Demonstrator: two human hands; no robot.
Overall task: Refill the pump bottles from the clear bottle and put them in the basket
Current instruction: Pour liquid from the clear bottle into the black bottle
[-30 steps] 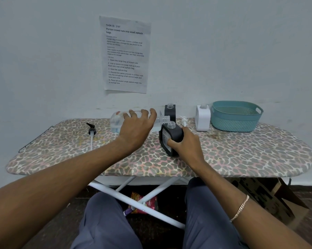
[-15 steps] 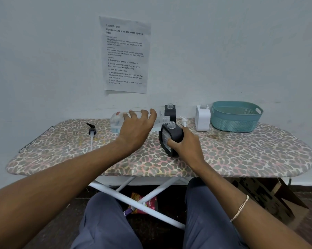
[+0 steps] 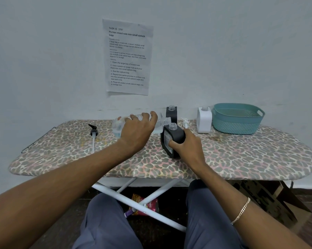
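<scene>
Leopard-print ironing board (image 3: 241,159) bearing teal basket (image 3: 234,124) at far right edge, clear bottle (image 3: 116,125) tipped sideways near far-edge middle, gripped from above by left hand (image 3: 136,131), neck beside mouth of uncapped black pump bottle (image 3: 175,134) clasped in right hand (image 3: 185,146).

We count: black bottle (image 3: 170,141) (image 3: 171,114), two; white bottle (image 3: 204,121), one; clear bottle (image 3: 117,125), one; pump (image 3: 93,132) (image 3: 185,123), two, one black, one white; basket (image 3: 234,127), one; wall sheet (image 3: 128,56), one; board (image 3: 241,155), one; box (image 3: 270,200), one.
</scene>
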